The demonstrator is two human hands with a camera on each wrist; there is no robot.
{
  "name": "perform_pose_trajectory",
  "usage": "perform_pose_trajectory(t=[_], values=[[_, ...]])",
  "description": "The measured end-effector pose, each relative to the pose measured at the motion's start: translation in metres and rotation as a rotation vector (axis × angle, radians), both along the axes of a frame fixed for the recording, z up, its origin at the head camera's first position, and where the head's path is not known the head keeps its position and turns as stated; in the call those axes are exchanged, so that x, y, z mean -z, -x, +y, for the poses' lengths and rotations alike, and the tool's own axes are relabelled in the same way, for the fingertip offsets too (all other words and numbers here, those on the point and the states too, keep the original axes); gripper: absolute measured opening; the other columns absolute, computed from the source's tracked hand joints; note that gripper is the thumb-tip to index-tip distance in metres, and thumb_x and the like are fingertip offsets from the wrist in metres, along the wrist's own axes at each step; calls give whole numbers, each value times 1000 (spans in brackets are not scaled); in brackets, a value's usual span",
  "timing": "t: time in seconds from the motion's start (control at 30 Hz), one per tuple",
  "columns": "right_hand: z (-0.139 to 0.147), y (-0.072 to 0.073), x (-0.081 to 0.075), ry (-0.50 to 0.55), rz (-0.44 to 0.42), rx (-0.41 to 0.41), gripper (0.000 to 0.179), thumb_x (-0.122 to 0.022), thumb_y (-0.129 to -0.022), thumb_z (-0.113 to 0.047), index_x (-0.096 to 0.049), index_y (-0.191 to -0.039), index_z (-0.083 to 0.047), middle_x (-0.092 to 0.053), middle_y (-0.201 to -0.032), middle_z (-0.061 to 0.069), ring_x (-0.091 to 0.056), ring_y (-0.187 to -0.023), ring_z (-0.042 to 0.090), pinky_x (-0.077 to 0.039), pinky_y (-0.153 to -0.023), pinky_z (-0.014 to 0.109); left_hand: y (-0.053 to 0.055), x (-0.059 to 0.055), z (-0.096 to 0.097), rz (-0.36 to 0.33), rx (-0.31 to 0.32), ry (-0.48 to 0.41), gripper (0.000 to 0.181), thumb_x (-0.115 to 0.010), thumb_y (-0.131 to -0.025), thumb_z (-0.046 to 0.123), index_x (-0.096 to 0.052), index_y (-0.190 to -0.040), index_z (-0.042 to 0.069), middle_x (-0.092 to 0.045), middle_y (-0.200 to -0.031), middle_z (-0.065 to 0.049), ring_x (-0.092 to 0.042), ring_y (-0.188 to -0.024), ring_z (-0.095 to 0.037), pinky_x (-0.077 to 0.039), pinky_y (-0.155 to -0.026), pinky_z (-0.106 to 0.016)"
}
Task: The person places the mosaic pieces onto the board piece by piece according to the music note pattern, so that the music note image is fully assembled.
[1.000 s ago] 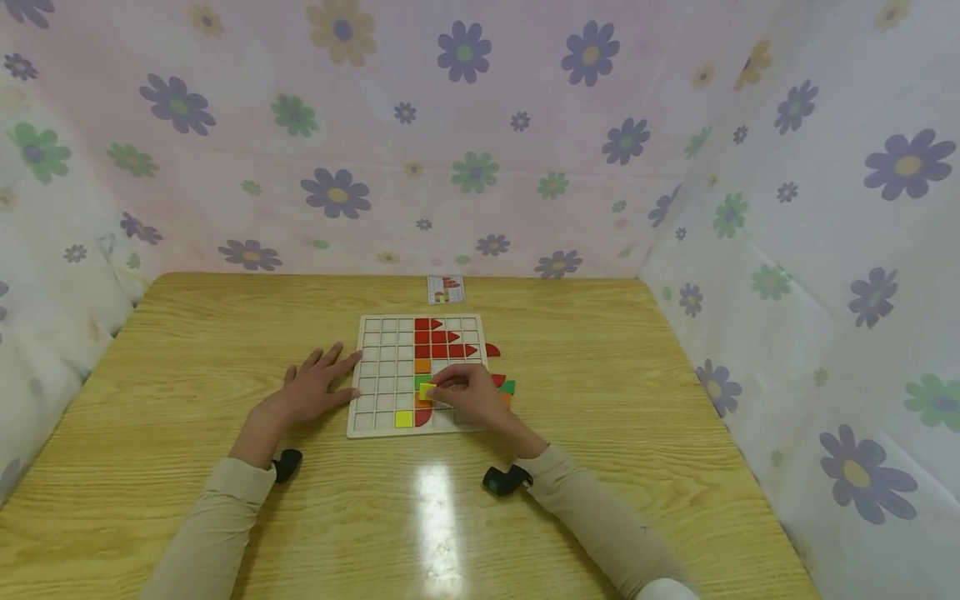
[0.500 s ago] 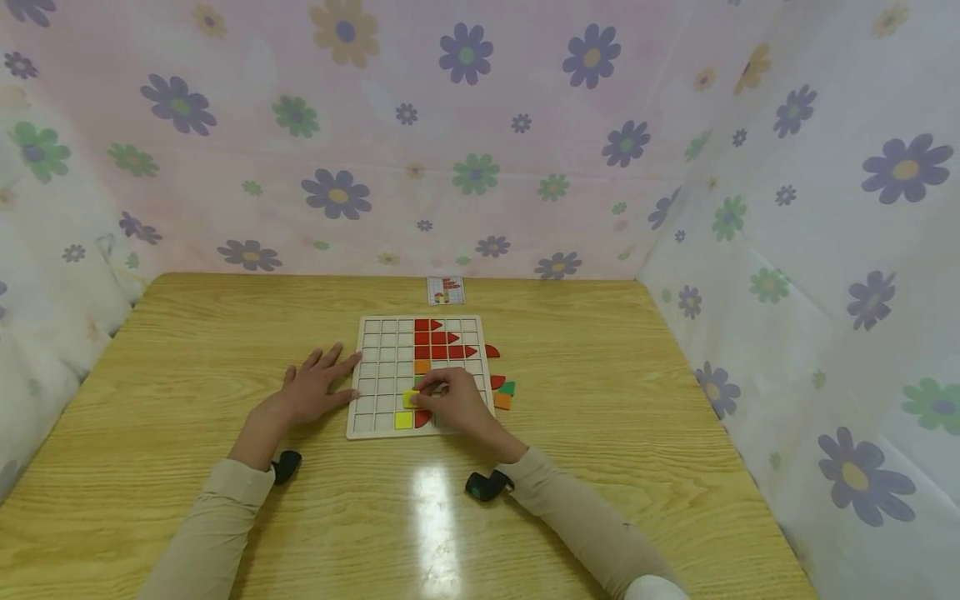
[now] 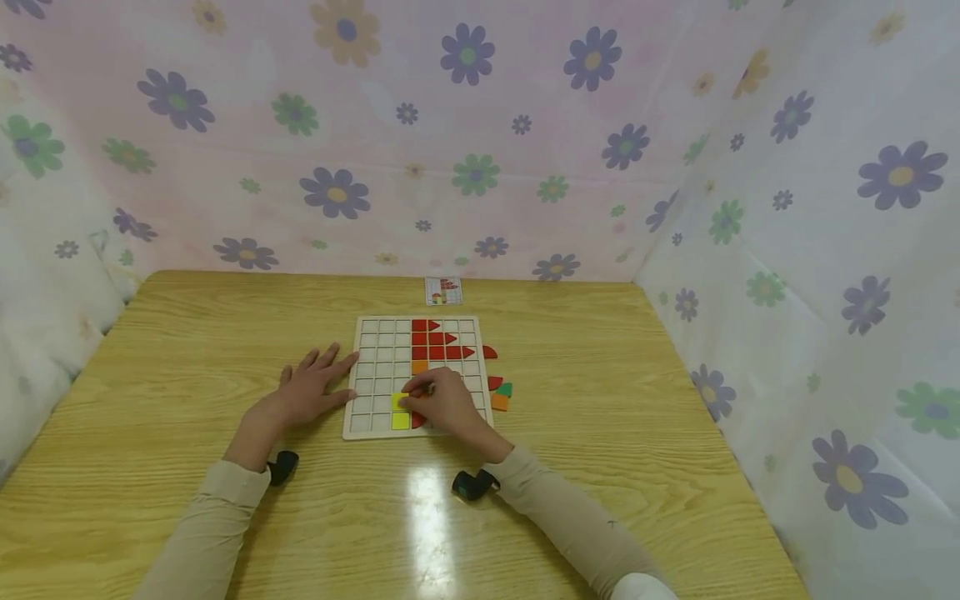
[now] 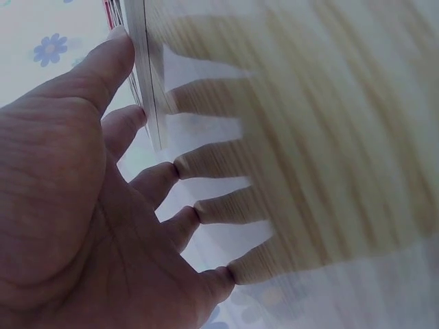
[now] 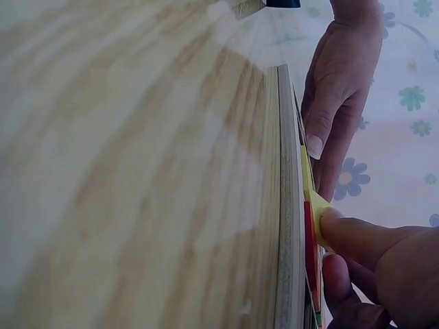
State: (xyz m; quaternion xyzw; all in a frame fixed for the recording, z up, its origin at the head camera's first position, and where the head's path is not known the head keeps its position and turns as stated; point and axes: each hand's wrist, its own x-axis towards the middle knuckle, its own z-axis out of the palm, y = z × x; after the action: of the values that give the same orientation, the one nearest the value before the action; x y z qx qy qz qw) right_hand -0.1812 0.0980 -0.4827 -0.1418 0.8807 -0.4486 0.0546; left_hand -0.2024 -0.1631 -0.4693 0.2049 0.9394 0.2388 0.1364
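A wooden grid board (image 3: pixel 377 371) lies flat on the table. My right hand (image 3: pixel 448 408) holds a yellow square tile (image 3: pixel 400 402) by its right side, over the cell just above another yellow square (image 3: pixel 401 422). In the right wrist view, the held yellow tile (image 5: pixel 319 203) is tilted against the board, with a fingertip on it. Red tiles (image 3: pixel 437 352) form three pointed rows on the upper board, with an orange square (image 3: pixel 419 367) below. My left hand (image 3: pixel 303 392) rests spread on the table, its thumb and a finger touching the board's left edge. My right hand hides some lower cells.
Several loose tiles lie along the board's right edge: a red curved piece (image 3: pixel 490 352), another red piece (image 3: pixel 495 382), a green piece (image 3: pixel 506 389) and an orange one (image 3: pixel 500 402). A small printed pattern card (image 3: pixel 444 291) lies behind the board. Flowered cloth encloses the table's back and sides.
My right hand has carried the yellow tile left and slightly toward me, from the column of orange and green tiles to above the lower yellow square. My left hand has stayed at the board's edge.
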Motion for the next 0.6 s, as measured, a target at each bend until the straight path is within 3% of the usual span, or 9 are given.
perform_pose_trajectory(t=[0.6], values=[[1,1,-2,-35,0,2,9,-81,-89,-17,-80,-92,-9,-72,-79,-2,-58,-66,6,-46,-59,21,-1,-3,0,-38,7,-41,69,-59,-103,40,-33,-160,9,-12,-165,-32,-5,-148,-61,-6,-107,-83]])
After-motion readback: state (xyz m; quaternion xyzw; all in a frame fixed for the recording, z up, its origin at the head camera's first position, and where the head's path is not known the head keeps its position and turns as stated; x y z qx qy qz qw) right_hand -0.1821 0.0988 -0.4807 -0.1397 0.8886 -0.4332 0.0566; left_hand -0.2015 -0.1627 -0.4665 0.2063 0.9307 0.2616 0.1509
